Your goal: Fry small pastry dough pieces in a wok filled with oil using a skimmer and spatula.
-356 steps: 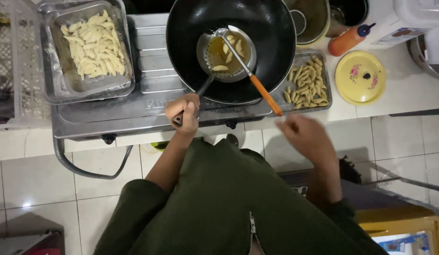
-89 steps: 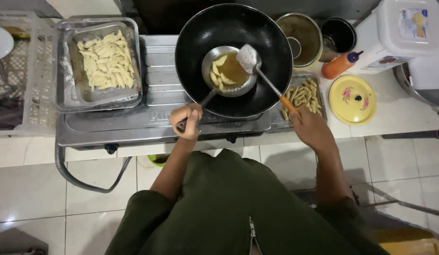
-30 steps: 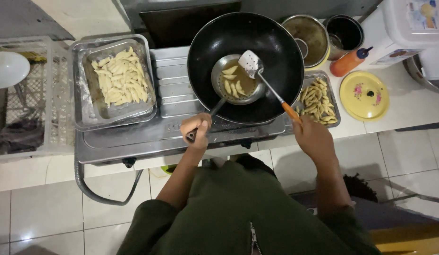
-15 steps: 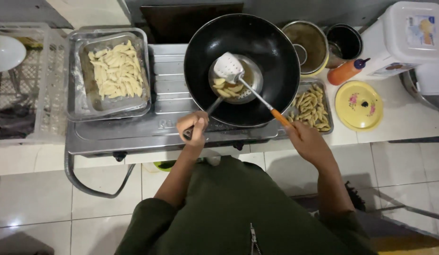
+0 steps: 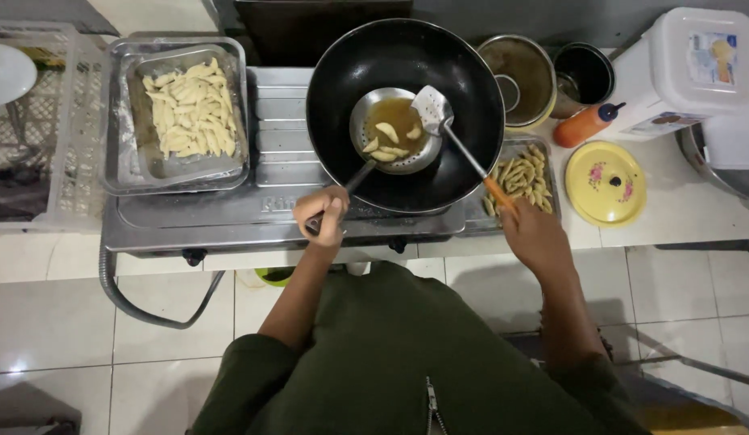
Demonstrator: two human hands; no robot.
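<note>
Left hand [image 5: 327,216] clenched on dark ladle handle, keeping perforated steel ladle [image 5: 393,131] level so oil drains off pale dough pieces. Right hand [image 5: 534,234] clasping orange-handled spatula [image 5: 435,109], blade resting at ladle's 3 o'clock rim. Beyond, glossy black wok [image 5: 406,185]; at 9 o'clock, metal tray [image 5: 120,121] of raw strips.

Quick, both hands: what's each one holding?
Left hand: closed on the strainer ladle handle.
Right hand: closed on the orange-handled spatula.
</note>
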